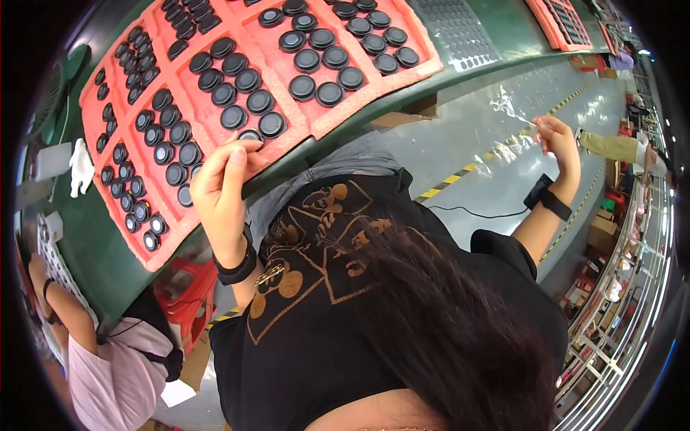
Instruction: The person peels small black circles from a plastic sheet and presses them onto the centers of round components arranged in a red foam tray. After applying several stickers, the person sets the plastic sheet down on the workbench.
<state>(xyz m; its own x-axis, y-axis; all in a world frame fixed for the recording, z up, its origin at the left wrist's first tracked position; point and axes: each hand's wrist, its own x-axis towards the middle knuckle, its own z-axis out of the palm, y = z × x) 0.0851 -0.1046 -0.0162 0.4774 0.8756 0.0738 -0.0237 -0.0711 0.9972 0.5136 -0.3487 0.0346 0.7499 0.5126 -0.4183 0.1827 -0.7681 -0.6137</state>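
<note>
My left hand (221, 197) is at the front edge of a pink foam tray (302, 118), its fingers bent together at a round black disc-shaped part (250, 135). The fingers partly cover that part. More such black discs (272, 124) sit in rows in the tray's compartments, some with a pale centre. Out to the right, away from the table, my right hand (559, 144) pinches a thin, crumpled strip of transparent plastic film (507, 152), which hangs in the air over the floor.
The tray lies on a green table (93, 237). Beyond its right end is a grey sheet with round hollows (453, 32); another pink tray (560, 25) lies farther right. A co-worker in a pink shirt (118, 373) is at lower left, near a red stool (188, 298). Shelving runs along the right.
</note>
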